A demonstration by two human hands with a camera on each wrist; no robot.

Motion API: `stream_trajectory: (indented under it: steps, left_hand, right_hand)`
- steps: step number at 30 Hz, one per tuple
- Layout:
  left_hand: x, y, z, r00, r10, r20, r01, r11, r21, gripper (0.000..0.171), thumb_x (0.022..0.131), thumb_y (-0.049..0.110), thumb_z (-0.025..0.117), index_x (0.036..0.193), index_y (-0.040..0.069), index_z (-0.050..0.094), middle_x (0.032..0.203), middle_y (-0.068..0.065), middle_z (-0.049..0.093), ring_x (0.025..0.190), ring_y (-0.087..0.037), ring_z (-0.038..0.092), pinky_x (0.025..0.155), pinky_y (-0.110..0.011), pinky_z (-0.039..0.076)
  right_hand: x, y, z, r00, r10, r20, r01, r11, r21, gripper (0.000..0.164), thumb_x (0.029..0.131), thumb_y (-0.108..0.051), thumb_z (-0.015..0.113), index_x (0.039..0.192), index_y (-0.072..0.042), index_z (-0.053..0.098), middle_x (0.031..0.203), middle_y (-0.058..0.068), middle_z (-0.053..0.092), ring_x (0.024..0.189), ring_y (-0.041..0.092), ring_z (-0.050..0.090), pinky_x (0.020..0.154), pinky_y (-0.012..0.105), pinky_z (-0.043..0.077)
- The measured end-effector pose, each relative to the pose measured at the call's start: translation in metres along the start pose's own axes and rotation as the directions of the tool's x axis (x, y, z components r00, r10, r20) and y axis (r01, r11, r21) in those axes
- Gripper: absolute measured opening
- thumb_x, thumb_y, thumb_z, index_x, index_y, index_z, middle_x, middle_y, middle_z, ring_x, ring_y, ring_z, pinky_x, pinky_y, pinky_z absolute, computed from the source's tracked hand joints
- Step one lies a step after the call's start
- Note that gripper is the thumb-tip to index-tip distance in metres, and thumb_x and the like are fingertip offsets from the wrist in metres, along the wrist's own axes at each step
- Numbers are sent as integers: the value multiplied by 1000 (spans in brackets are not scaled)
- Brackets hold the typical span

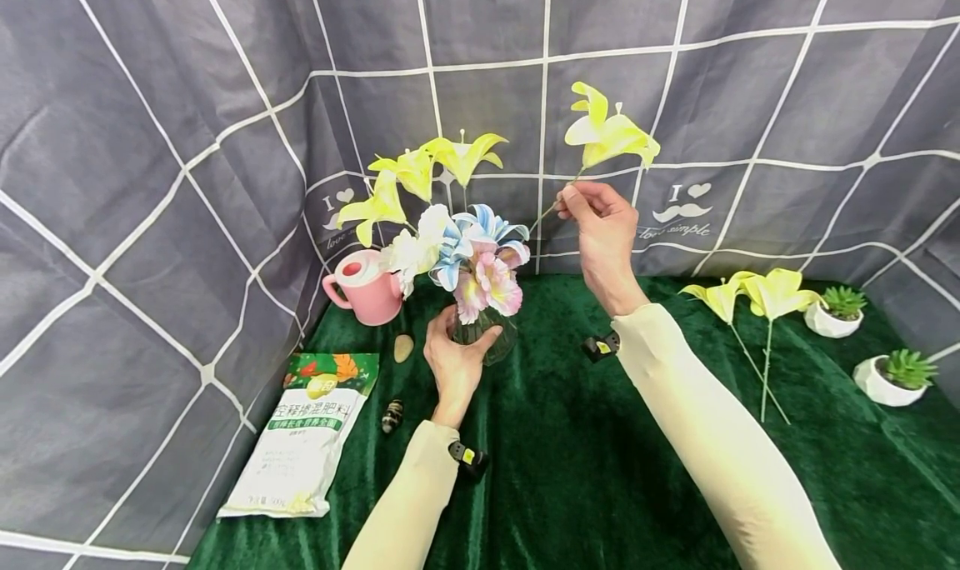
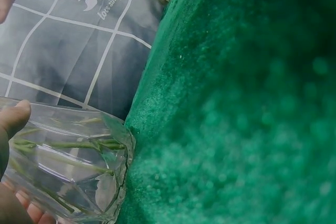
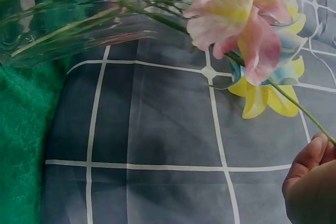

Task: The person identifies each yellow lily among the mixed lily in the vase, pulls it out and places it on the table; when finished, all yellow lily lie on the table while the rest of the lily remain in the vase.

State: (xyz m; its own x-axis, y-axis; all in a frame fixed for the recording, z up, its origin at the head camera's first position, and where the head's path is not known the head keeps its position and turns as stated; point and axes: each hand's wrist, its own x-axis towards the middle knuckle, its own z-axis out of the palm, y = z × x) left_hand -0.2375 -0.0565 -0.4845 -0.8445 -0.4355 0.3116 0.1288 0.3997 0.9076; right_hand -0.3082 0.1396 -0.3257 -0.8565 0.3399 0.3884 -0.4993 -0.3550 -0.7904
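Note:
A clear glass vase (image 2: 68,156) stands on the green cloth, and my left hand (image 1: 455,362) grips it with fingers and thumb round its side. Green stems show through its wall. White flowers (image 1: 416,249), blue lilies (image 1: 480,228), pink flowers (image 1: 491,282) and several yellow lilies (image 1: 408,174) rise from it. Up and to the right, my right hand (image 1: 603,228) pinches the stem of another yellow lily (image 1: 611,137) between thumb and fingers. That stem (image 3: 296,106) slants down toward the bunch; its lower end is hidden behind the pink petals.
A pink watering can (image 1: 367,291) stands behind the vase on the left. A fertilizer bag (image 1: 307,445), a pale stone (image 1: 403,348) and a dark striped stone (image 1: 392,416) lie left. Two yellow lilies (image 1: 772,295) and two potted succulents (image 1: 892,382) are at right. A checked curtain (image 1: 495,20) hangs behind.

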Motion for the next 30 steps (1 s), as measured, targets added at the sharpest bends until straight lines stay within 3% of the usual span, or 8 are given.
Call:
stream_trajectory:
  steps: [5, 19, 30]
  left_hand:
    - [0, 0, 0, 1000, -2, -3, 2, 1000, -4, 72, 63, 35, 96, 127, 19, 65, 124, -5, 66, 115, -33, 62, 101, -46, 50]
    - [0, 1, -1, 1000, 0, -6, 0, 1000, 19, 75, 63, 39, 96, 127, 17, 65, 123, -5, 66, 113, -25, 62, 101, -43, 51]
    - [1, -1, 0, 1000, 20, -8, -21, 999, -31, 72, 64, 35, 96, 126, 15, 66, 125, -13, 65, 114, -36, 62, 99, -48, 51]
  right_hand:
    - [2, -3, -2, 1000, -2, -20, 3, 999, 39, 4, 87, 0, 75, 88, -4, 74, 76, 3, 75, 67, 15, 69, 70, 23, 57]
    - [5, -17, -10, 996, -51, -73, 61, 987, 146, 7, 87, 4, 72, 87, -2, 73, 76, 6, 74, 67, 17, 69, 69, 25, 58]
    - [14, -40, -36, 988, -72, -138, 116, 932, 345, 4, 86, 11, 70, 85, 8, 68, 75, 15, 72, 64, 22, 67, 63, 25, 56]
